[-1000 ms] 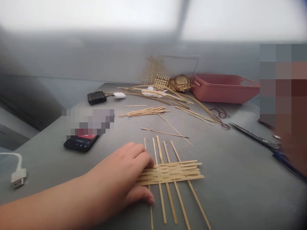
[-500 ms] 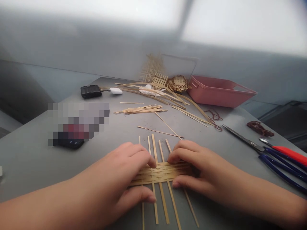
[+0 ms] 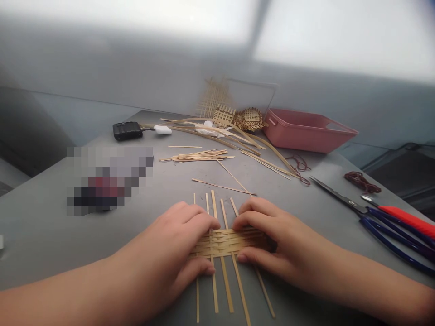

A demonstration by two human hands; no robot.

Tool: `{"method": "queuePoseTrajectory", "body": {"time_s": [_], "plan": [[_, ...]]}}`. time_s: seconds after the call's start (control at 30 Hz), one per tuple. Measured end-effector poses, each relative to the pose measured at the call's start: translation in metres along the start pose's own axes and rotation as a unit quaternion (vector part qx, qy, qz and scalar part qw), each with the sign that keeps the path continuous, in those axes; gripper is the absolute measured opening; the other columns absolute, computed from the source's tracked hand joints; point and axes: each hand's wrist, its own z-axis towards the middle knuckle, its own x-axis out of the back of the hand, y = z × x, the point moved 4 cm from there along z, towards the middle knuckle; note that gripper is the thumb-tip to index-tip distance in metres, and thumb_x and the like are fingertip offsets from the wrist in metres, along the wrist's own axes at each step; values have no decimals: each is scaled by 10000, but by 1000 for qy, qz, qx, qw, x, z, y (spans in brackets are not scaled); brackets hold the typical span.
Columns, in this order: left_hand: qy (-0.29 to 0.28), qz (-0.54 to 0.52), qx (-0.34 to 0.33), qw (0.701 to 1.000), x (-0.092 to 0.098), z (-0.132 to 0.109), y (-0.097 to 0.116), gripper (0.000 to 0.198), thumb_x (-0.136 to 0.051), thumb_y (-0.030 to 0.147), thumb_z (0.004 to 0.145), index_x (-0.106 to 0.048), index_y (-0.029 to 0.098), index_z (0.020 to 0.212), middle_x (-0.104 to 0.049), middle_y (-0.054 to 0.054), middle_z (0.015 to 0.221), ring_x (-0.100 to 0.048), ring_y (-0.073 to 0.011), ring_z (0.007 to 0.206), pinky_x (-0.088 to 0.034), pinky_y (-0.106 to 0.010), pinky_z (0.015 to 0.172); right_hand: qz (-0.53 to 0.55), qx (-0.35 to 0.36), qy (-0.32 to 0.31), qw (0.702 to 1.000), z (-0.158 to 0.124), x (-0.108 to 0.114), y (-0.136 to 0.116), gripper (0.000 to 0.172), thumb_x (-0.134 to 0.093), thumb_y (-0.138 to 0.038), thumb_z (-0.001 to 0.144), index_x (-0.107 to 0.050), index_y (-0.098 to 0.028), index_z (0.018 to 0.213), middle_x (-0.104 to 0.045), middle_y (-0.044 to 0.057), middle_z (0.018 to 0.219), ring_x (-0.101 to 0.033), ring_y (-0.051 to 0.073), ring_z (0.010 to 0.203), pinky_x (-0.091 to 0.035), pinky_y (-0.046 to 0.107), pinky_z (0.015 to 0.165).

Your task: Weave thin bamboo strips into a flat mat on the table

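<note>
A small woven mat of pale bamboo strips [image 3: 222, 242] lies flat on the grey table [image 3: 306, 253] just in front of me. Several upright strips cross a band of sideways strips. My left hand [image 3: 173, 246] rests on the mat's left end, fingers curled over the strips and thumb pressing the lower edge. My right hand [image 3: 268, 235] covers the mat's right end in the same way, fingertips on the weave and thumb below. Both hands press the mat from its two sides.
Loose bamboo strips [image 3: 199, 156] lie farther back, with woven pieces [image 3: 249, 118] and a pink tub [image 3: 307, 131] behind them. Blue-handled scissors [image 3: 370, 217] and a red-handled tool [image 3: 408, 217] lie at right. A phone [image 3: 98, 199] and a black device [image 3: 127, 130] lie at left.
My right hand came in from the right and settled on the mat's right end. Both hands then drew closer together, squeezing the weave narrower. The view shifted slightly.
</note>
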Motion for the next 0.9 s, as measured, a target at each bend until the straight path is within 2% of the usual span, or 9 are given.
{"method": "queuePoseTrajectory", "body": {"time_s": [0.2, 0.33, 0.43, 0.5, 0.6, 0.67, 0.7, 0.8, 0.9], "plan": [[-6, 2, 32, 999, -2, 2, -1, 226, -675, 164, 846, -609, 195, 1060, -612, -46, 1049, -546, -257, 1005, -472, -391, 878, 1, -8, -5, 1000, -1, -3, 0, 108, -616, -296, 917, -593, -220, 989, -550, 43, 1015, -559, 183, 904, -490, 305, 802], [-6, 3, 19, 1000, -2, 3, -2, 166, -694, 208, 845, -592, 195, 976, -597, -39, 999, -535, -258, 978, -471, -384, 852, -1, -10, 1, 1000, -2, -4, -2, 99, -635, -281, 904, -601, -213, 967, -552, 40, 999, -558, 178, 896, -485, 294, 792], [-8, 4, 0, 1000, 0, 2, -3, 96, -641, 197, 875, -582, 195, 950, -593, -39, 972, -539, -249, 957, -475, -365, 827, 16, 12, 7, 1000, 1, 4, -1, 196, -718, -362, 851, -645, -224, 969, -569, 30, 985, -573, 171, 877, -488, 274, 765], [-2, -2, -21, 1000, 2, 1, -3, 88, -546, 157, 912, -587, 196, 979, -600, -45, 977, -551, -234, 948, -481, -347, 822, 12, 38, 75, 996, 7, 19, 2, 226, -716, -444, 842, -682, -228, 900, -581, 28, 941, -581, 172, 848, -483, 279, 759], [34, -2, -55, 998, 8, -1, -2, 179, -435, 131, 945, -592, 203, 995, -617, -48, 974, -569, -209, 916, -493, -313, 812, -45, 25, 272, 961, 19, 54, 18, 279, -591, -436, 925, -677, -217, 775, -613, 40, 834, -581, 183, 795, -461, 314, 751], [59, 16, -81, 995, 10, -3, 0, 210, -411, 126, 955, -598, 212, 994, -635, -48, 983, -574, -202, 905, -497, -303, 819, -81, -4, 324, 943, 33, 70, 30, 235, -619, -394, 896, -658, -213, 751, -644, 35, 791, -572, 180, 736, -453, 308, 698], [67, 29, -101, 992, 10, -4, 2, 223, -409, 121, 957, -605, 216, 999, -648, -48, 997, -576, -201, 907, -499, -302, 828, -97, -19, 322, 942, 43, 75, 36, 186, -624, -352, 888, -663, -209, 775, -661, 32, 785, -578, 179, 729, -454, 303, 685], [72, 69, -179, 979, 7, -7, 12, 229, -429, 120, 971, -633, 207, 1028, -692, -55, 1061, -599, -203, 938, -498, -307, 892, -130, -6, 253, 959, 79, 77, 41, 98, -658, -275, 855, -701, -203, 804, -703, 22, 785, -608, 174, 719, -461, 287, 666], [65, 111, -256, 958, 3, -11, 23, 216, -467, 115, 980, -657, 179, 1058, -725, -71, 1125, -629, -214, 1023, -465, -313, 1003, -146, 18, 221, 964, 116, 76, 39, 90, -640, -180, 858, -728, -194, 852, -740, 41, 900, -645, 187, 838, -477, 295, 772]]}}
